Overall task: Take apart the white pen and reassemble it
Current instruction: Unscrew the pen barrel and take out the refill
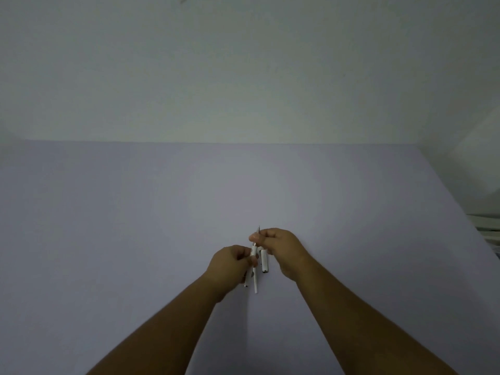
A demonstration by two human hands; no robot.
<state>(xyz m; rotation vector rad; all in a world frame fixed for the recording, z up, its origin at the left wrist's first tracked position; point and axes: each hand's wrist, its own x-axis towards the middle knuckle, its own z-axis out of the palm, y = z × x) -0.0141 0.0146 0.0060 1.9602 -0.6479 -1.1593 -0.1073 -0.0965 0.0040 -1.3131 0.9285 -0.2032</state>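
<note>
The white pen (255, 269) is held upright over the table, its metal tip pointing away from me. My left hand (231, 263) grips its white barrel near the middle. My right hand (281, 250) pinches the front end just below the tip. A short white piece (264, 262), probably the cap, hangs between the two hands by my right palm; which hand holds it I cannot tell. Another thin white part (246, 281) pokes out below my left hand. My fingers hide how the parts join.
A pale lilac table (135, 239) fills the lower half and meets a white wall (243, 77) at the back. The table's right edge runs diagonally, with some light-coloured stacked items (489, 228) beyond it.
</note>
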